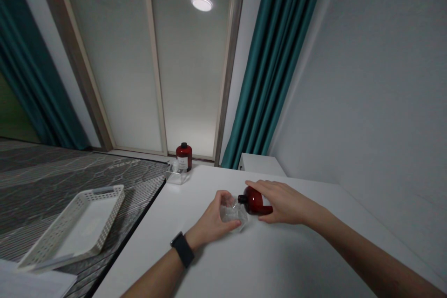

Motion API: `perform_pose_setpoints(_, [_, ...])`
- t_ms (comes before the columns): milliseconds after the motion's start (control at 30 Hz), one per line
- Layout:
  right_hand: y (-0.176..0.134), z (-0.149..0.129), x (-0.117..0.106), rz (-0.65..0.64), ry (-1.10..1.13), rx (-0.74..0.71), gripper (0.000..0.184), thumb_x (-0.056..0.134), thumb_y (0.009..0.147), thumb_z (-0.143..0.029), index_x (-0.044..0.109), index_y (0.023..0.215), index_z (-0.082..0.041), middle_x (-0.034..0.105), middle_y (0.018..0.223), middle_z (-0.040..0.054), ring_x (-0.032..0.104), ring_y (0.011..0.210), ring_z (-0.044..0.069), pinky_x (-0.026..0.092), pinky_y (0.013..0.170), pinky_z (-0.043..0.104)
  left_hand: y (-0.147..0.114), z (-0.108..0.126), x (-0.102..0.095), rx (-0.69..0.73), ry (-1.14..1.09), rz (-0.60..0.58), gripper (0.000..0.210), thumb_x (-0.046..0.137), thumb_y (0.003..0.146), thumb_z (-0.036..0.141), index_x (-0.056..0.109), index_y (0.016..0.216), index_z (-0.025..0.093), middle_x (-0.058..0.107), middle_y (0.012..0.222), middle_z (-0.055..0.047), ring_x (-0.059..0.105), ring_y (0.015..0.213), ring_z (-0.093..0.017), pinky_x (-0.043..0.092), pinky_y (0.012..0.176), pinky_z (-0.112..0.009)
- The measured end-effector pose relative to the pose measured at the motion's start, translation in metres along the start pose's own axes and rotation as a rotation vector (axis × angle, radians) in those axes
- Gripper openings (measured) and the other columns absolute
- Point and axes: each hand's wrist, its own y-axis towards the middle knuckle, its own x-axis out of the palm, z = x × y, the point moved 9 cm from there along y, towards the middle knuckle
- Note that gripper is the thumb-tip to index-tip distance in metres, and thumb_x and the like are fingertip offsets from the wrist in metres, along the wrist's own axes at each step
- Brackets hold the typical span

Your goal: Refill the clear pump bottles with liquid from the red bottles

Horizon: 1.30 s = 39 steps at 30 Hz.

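My left hand (217, 216) is wrapped around a clear, transparent container (233, 214) over the white table. In my right hand (279, 200) is a dark red bottle (253, 201) with a black neck and a pale label partly covered by my fingers. The bottle is tipped onto its side, its neck pointing left at the rim of the clear container. Whether any liquid is coming out cannot be made out. A dark watch (182, 249) is on my left wrist.
Another dark red bottle (184, 156) stands upright at the table's far left corner, beside a small clear box (175, 176) with something pale in it. Left of the white table (209, 272), a white perforated basket (106, 223) lies on a grey patterned surface. A white cabinet (263, 164) stands behind.
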Motion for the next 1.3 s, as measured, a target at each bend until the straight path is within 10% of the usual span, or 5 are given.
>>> perform_pose_setpoints(1300, [0.0007, -0.0012, -0.0046, 0.007, -0.007, -0.014, 0.081, 0.073, 0.075, -0.034, 0.042, 0.148, -0.02, 0.062, 0.134, 0.0138, 0.06, 0.117, 0.035, 0.047, 0.1, 0.049, 0.0009, -0.0007, -0.0009, -0.003, 0.005, 0.015, 0.059, 0.077, 0.073, 0.022, 0.041, 0.12, 0.021, 0.055, 0.116, -0.009, 0.054, 0.111, -0.025, 0.04, 0.102, -0.045])
